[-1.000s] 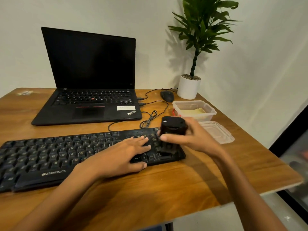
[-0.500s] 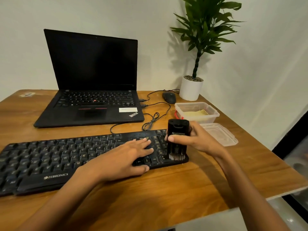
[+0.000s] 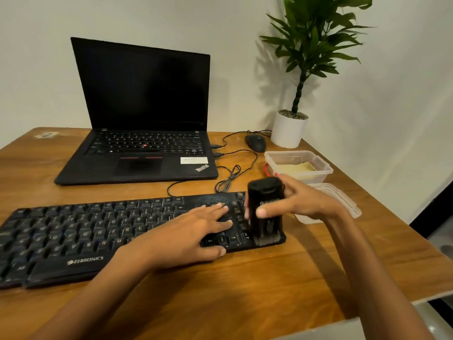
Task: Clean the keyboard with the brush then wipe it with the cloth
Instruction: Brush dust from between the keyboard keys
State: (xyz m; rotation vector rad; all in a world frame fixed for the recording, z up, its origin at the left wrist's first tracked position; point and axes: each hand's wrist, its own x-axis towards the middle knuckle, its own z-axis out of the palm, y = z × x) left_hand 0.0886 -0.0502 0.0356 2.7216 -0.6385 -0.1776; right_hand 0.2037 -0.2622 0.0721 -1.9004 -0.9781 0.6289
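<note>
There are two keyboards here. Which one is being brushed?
The separate Zebronics keyboard, nearer than the laptop; the right hand holds the brush on its right end.

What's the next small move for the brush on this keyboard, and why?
Probably sweep the brush off the near right edge of the keyboard, pushing dust onto the table. The right hand grips it upright, bristles on the last keys at that corner, and the left hand lies flat on keys just left, blocking a leftward stroke.

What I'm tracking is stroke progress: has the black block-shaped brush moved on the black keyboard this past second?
Yes, the brush slid slightly toward the keyboard's near edge.
</note>
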